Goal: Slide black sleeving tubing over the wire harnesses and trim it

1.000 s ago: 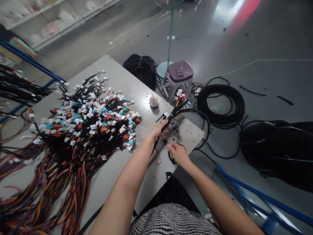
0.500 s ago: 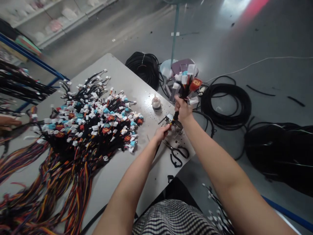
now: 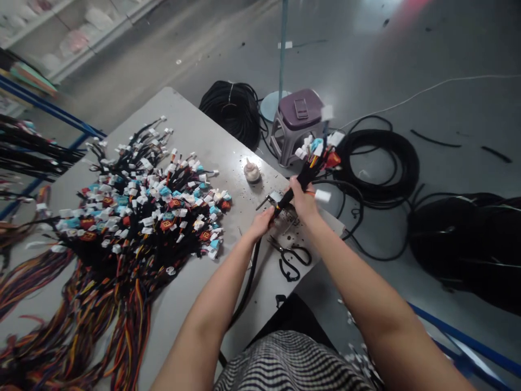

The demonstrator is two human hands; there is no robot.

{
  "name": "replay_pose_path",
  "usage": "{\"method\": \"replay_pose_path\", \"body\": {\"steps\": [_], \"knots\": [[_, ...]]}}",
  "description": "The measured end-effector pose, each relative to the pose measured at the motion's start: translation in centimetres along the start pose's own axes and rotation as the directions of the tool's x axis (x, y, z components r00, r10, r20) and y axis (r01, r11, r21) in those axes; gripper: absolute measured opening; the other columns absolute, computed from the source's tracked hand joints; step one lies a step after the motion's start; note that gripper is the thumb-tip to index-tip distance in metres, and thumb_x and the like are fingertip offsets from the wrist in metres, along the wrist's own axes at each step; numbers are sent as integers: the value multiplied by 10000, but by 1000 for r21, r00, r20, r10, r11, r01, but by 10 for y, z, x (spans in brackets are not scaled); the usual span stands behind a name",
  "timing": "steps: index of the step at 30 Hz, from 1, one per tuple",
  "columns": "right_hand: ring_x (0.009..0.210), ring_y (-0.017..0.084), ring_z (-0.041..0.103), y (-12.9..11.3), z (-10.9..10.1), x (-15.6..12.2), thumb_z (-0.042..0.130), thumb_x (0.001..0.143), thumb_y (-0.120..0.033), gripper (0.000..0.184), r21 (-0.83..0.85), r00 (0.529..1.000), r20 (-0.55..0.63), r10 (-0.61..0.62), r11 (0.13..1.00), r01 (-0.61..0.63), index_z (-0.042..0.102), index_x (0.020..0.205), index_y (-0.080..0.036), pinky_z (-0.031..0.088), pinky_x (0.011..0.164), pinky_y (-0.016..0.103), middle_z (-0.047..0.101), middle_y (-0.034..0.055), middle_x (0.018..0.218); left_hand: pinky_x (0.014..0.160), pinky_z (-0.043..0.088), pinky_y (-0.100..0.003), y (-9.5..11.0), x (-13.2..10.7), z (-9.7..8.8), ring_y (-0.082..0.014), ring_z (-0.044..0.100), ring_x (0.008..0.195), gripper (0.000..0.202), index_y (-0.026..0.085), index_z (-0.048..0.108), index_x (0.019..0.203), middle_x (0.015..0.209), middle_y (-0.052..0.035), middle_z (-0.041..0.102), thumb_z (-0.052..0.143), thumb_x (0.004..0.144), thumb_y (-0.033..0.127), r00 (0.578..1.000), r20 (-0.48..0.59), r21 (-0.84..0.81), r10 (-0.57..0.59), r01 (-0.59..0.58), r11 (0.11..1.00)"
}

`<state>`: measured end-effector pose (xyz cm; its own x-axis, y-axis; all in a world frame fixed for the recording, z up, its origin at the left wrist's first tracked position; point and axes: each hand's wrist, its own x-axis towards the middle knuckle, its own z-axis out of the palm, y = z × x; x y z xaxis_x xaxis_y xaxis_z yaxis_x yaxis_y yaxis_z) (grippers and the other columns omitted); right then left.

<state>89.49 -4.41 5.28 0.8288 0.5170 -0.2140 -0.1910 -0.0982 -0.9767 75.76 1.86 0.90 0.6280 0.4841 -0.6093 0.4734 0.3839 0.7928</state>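
Between my hands is a black-sleeved wire harness (image 3: 308, 172), its white, blue and red connectors fanned out at the far end. My right hand (image 3: 301, 198) is closed around it just below the connectors. Lower down, my left hand (image 3: 261, 221) grips the harness where some yellow wire shows. A black cable or sleeve (image 3: 249, 283) trails from near my left hand over the table. Beneath my hands a small metal fixture (image 3: 266, 201) is partly covered. Black-handled scissors (image 3: 292, 257) lie close by on the table.
A large pile of wire harnesses (image 3: 150, 206) covers the left of the table (image 3: 211, 296). A small bottle (image 3: 252, 171) stands near the far edge. On the floor are a purple-topped stool (image 3: 302, 108) and black coils (image 3: 376, 168). Another person's hand (image 3: 12, 231) shows at far left.
The harness has tilted down to the right, its connectors lower, uncovering the stool. My right hand has moved slightly down along with it. The whole view has shifted a little.
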Motion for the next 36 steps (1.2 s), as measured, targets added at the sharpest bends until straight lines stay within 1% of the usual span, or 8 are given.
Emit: {"method": "replay_pose_path", "body": {"steps": [4, 7, 9, 11, 16, 24, 32, 36], "knots": [[779, 173, 547, 37, -42, -72, 587, 841, -512, 365, -477, 967, 44, -249, 845, 240, 549, 984, -178, 438, 787, 316, 589, 57, 895, 497, 243, -251, -5, 4, 6, -99, 327, 493, 610, 182, 491, 601, 509, 35, 367, 445, 815, 751, 992, -77, 68, 99, -94, 993], [808, 215, 574, 75, -68, -128, 641, 833, -418, 276, -753, 952, 295, -77, 595, 281, 610, 943, -167, 404, 777, 341, 630, 80, 879, 520, 252, -249, -17, 1, 8, -105, 339, 522, 654, 184, 476, 592, 516, 35, 360, 400, 786, 804, 966, -150, 146, 211, -189, 971], [893, 246, 592, 94, -79, -151, 703, 800, -348, 308, -849, 931, 361, 49, 430, 307, 632, 1034, -160, 384, 808, 353, 652, 106, 975, 526, 259, -251, -21, 0, 6, -109, 347, 527, 672, 182, 492, 605, 515, 35, 360, 384, 775, 823, 963, -162, 174, 217, -189, 966], [926, 246, 599, 103, -86, -160, 716, 804, -302, 355, -879, 924, 370, 92, 356, 317, 624, 1111, -148, 370, 842, 356, 656, 113, 1021, 528, 266, -257, -21, 0, 3, -112, 353, 528, 682, 179, 505, 610, 517, 31, 368, 371, 779, 826, 962, -164, 198, 217, -184, 963], [892, 225, 609, 99, -95, -158, 716, 832, -297, 277, -909, 927, 352, 132, 284, 305, 637, 1041, -134, 324, 947, 379, 660, 87, 946, 507, 262, -270, -16, 8, -3, -116, 352, 517, 664, 185, 491, 595, 530, 19, 380, 380, 795, 809, 972, -113, 225, 207, -178, 958], [834, 256, 619, 87, -91, -161, 657, 879, -375, 319, -960, 919, 268, 289, 156, 231, 626, 1060, -115, 336, 820, 385, 658, 115, 936, 481, 240, -274, -29, -17, -7, -112, 296, 475, 670, 204, 443, 567, 483, 27, 318, 357, 787, 831, 971, -186, 239, 150, -104, 965], [843, 261, 639, 83, -91, -168, 622, 887, -379, 325, -976, 923, 189, 335, 165, 141, 628, 1069, -109, 339, 814, 368, 681, 137, 951, 452, 263, -264, 6, -3, 1, -100, 332, 418, 778, 167, 581, 680, 495, 2, 415, 247, 799, 859, 998, -12, 149, 64, -61, 987], [773, 259, 632, 67, -95, -155, 584, 865, -560, 401, -947, 819, 211, 533, 321, 35, 635, 841, -163, 364, 809, 373, 676, 83, 780, 471, 289, -263, -1, 0, 5, -113, 377, 444, 713, 178, 505, 544, 459, -14, 402, 285, 867, 774, 987, -140, 171, 73, -48, 984]]}}
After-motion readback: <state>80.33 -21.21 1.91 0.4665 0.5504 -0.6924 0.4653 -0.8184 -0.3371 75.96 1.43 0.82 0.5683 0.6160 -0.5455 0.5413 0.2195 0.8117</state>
